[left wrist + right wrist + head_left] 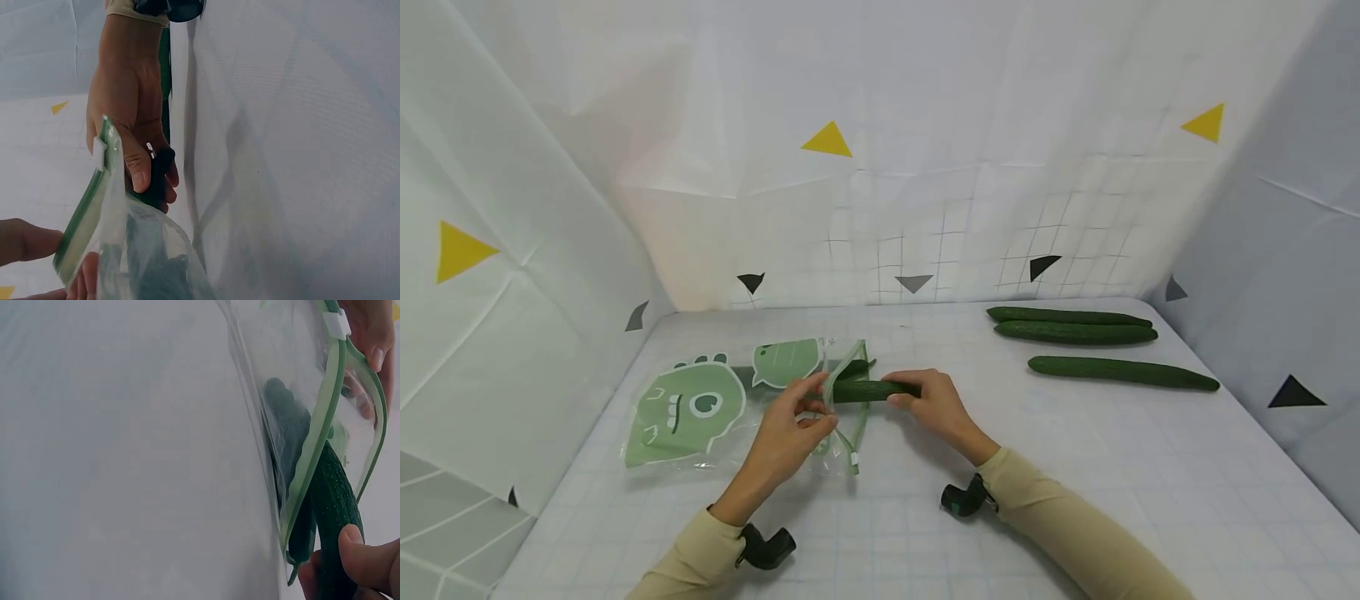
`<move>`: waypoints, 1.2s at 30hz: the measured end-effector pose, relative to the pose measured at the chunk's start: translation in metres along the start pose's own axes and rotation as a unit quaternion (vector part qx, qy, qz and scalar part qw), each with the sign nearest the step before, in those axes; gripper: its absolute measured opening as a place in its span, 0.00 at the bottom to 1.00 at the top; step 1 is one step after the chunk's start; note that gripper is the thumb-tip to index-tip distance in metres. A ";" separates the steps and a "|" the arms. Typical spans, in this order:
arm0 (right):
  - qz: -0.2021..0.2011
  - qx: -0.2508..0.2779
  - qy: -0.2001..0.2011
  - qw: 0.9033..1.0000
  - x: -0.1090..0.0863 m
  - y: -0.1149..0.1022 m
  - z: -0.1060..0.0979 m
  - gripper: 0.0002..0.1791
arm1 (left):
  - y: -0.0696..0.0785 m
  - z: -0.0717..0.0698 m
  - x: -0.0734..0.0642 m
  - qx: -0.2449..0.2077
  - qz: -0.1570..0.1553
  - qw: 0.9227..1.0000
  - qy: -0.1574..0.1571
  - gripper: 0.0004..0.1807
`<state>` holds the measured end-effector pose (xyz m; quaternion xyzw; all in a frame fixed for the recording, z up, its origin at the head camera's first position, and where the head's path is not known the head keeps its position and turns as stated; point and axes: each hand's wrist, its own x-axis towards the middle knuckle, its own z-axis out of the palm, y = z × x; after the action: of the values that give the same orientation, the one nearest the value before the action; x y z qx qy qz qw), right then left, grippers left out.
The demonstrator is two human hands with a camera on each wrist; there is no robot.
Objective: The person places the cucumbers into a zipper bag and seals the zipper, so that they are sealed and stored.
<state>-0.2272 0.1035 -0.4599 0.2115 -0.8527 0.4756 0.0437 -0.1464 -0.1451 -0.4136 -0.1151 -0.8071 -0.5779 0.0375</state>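
Note:
A clear zip bag (688, 412) with a green cartoon monster print lies on the left of the table, its green-edged mouth facing right. My left hand (790, 433) pinches the near edge of that mouth and holds it apart. With thumb and fingers my right hand (928, 404) grips the outer end of a cucumber (872, 391), whose other end is inside the bag. Behind it a second cucumber (301, 534) lies mostly in the bag, its stem poking past the green zip strip (319, 431). A white slider (337, 325) sits on the strip.
Two cucumbers (1075, 332) lie side by side at the back right, and another cucumber (1123, 372) lies just in front of them. White sheeting (880, 208) with yellow and dark triangles walls the table at the back and sides.

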 end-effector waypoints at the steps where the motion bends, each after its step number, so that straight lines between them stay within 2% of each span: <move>1: 0.000 0.002 0.000 1.000 0.000 -0.001 0.002 0.17 | 0.000 0.000 0.000 0.000 0.000 1.000 0.000 0.35; 8: -0.006 -0.011 0.000 1.000 0.003 -0.005 0.012 0.17 | -0.001 0.001 0.001 -0.001 -0.001 1.000 -0.002 0.35; 16: -0.007 -0.069 -0.021 0.997 0.004 -0.004 0.017 0.18 | -0.002 0.003 0.000 -0.010 0.001 1.000 -0.001 0.35; 21: -0.027 -0.101 -0.049 0.993 0.002 0.000 0.005 0.18 | -0.002 0.004 0.000 -0.023 0.003 1.000 -0.003 0.34; 25: -0.045 -0.162 -0.068 0.983 0.001 0.007 -0.010 0.18 | -0.003 0.002 -0.001 -0.017 0.002 1.000 0.001 0.35; 28: -0.040 -0.190 -0.076 0.978 0.001 0.012 -0.021 0.15 | -0.004 0.001 -0.001 -0.010 -0.003 1.000 0.004 0.35; 33: -0.020 -0.163 -0.090 0.982 0.001 0.018 -0.031 0.06 | -0.004 0.001 0.000 -0.005 -0.001 1.000 0.004 0.35; 36: -0.021 -0.139 -0.084 0.987 0.000 0.020 -0.031 0.04 | -0.004 0.003 0.001 -0.010 0.008 1.000 -0.001 0.35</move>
<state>-0.2392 0.1390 -0.4590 0.2602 -0.9066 0.3320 0.0112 -0.1478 -0.1437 -0.4185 -0.1224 -0.8004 -0.5855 0.0406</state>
